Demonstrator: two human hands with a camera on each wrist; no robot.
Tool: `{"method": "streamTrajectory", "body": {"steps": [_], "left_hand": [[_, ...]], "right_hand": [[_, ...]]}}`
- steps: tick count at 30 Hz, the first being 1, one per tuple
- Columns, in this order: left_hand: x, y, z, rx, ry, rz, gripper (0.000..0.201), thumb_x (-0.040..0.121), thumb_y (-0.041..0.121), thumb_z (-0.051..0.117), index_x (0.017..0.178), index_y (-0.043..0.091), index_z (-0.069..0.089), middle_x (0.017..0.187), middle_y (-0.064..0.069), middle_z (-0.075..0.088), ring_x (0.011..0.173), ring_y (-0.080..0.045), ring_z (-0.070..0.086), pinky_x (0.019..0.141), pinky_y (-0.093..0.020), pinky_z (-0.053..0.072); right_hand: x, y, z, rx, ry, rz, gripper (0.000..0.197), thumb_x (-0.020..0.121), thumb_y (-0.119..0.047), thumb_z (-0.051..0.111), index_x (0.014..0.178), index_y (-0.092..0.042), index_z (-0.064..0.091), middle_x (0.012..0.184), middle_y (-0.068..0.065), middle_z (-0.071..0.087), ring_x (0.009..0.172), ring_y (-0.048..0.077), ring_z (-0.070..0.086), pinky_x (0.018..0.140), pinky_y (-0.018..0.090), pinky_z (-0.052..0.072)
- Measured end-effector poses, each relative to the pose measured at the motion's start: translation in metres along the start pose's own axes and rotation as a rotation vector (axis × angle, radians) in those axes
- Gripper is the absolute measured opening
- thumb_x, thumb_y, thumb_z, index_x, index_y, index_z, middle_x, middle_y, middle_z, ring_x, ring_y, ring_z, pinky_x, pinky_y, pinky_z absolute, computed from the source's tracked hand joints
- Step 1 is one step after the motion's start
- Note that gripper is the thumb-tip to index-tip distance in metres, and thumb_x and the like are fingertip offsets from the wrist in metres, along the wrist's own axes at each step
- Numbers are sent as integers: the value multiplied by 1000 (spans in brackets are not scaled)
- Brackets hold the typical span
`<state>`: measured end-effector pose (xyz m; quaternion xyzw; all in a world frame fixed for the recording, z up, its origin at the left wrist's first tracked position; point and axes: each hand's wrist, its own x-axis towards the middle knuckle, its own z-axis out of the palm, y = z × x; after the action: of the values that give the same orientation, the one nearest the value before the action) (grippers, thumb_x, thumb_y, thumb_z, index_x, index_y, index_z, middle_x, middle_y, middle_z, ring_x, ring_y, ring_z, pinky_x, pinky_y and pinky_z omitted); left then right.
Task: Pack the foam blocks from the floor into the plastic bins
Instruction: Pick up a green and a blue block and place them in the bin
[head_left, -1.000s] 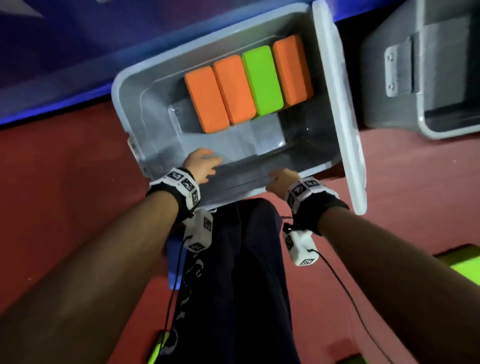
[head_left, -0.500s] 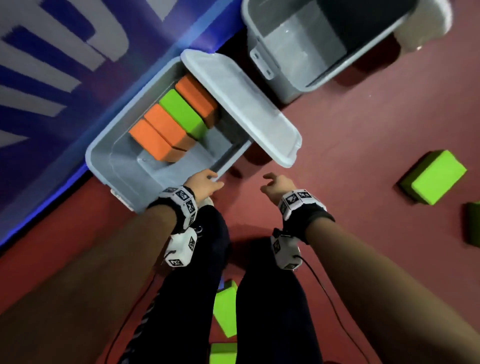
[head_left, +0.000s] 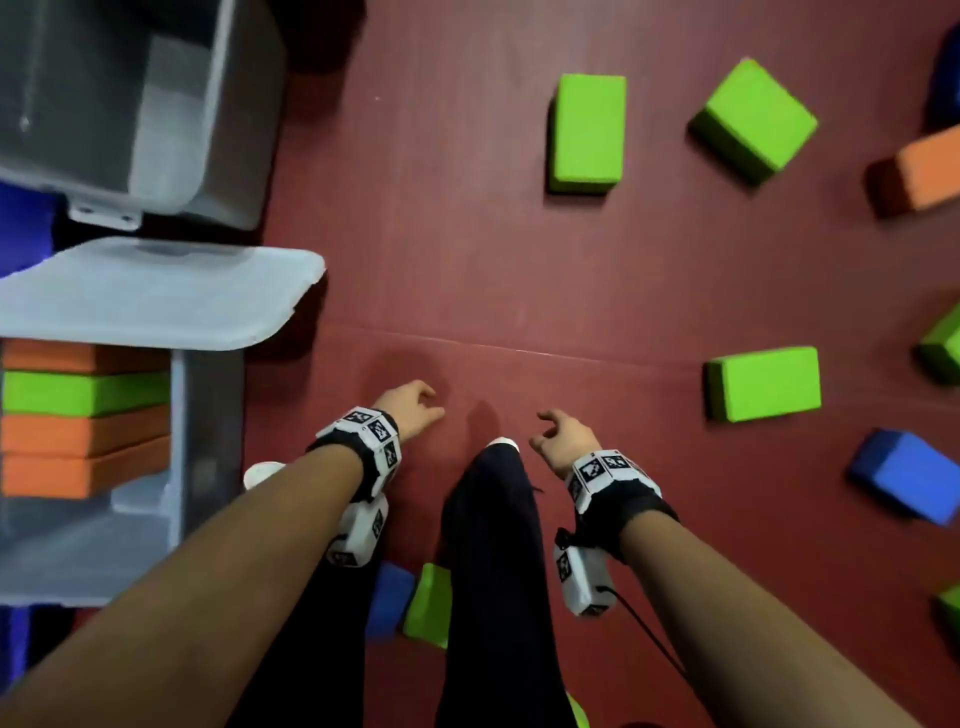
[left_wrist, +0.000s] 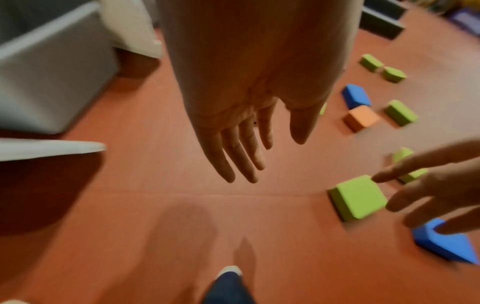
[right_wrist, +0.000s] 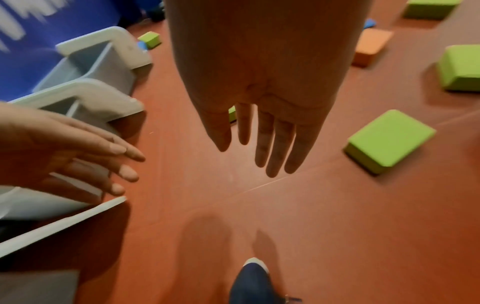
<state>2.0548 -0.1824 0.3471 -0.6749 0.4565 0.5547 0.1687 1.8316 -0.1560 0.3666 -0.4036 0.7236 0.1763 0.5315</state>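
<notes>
Both hands hang empty over the red floor, fingers loose. My left hand is just right of the grey bin, which holds three orange blocks and one green block in a row. My right hand is beside it, left of the nearest green block on the floor. More green blocks, a blue block and an orange block lie scattered further right.
The bin's hinged lid stands open over its right edge. A second grey bin sits behind it. A blue block and a green block lie behind my legs. Bare floor lies ahead of the hands.
My view has swung right, from the bin to the scattered blocks. Both hands came away from the bin's rim and now hang over the bare floor.
</notes>
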Motion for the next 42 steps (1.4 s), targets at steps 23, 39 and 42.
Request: {"method": "streamTrajectory", "body": {"steps": [23,39,42], "left_hand": [[61,467,317,390,-336,260,55,76,39,68,121,9,56,112,-16,66,84,-31,67,73,-37,55],[130,623,483,168,-101,175,37,94,17,57,128,4,48,97,-14,58,66,-19,57,58,-29,40],[156,633,532,221,-46,202,37,91,19,60,124,5,51,97,-17,64,89,-32,65,74,-36,47]], "right_hand": [[2,432,-209,797,240,490,45,90,-24,58,135,-20,49,125,10,60,113,27,56,90,25,42],[107,673,-345,716,293,379,45,90,-23,58,133,-16,50,127,12,58,114,28,56,90,27,42],[132,743,-359,693,313,381,47,88,-22,60,134,-14,49,129,13,57,116,30,54,92,29,41]]}}
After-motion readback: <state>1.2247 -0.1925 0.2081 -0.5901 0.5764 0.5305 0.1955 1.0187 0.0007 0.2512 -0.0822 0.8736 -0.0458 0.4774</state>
